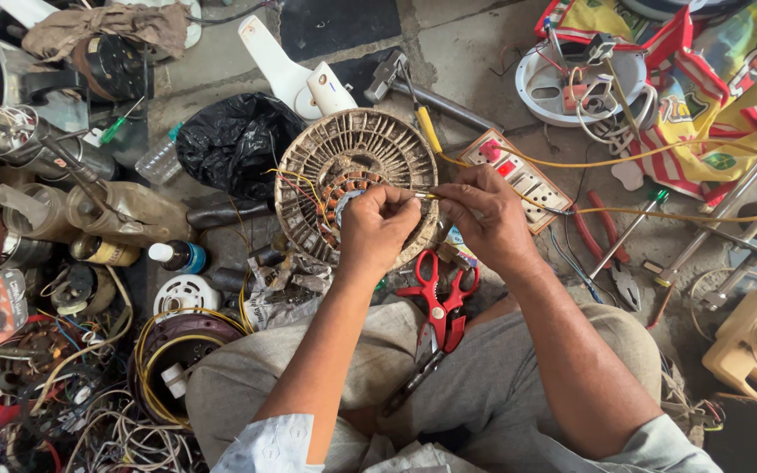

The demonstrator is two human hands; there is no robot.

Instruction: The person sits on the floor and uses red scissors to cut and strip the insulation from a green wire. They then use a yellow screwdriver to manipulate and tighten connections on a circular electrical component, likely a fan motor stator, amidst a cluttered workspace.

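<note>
A round, dusty fan motor housing (313, 166) with copper windings at its centre stands tilted on the floor in front of my knees. My left hand (377, 229) pinches thin wires coming from the windings. My right hand (485, 217) pinches the same wire ends from the right, fingertips almost touching the left hand's. A yellow wire (659, 153) runs from my hands toward the right. Red-handled scissors (441, 298) lie on my lap just below both hands.
A switch and socket board (523, 180) lies behind my right hand, a hammer (413, 83) beyond it. Screwdrivers and pliers (615, 263) lie right. Bottles, cans and wire tangles (89, 385) crowd the left. A black plastic bag (234, 144) sits left of the motor.
</note>
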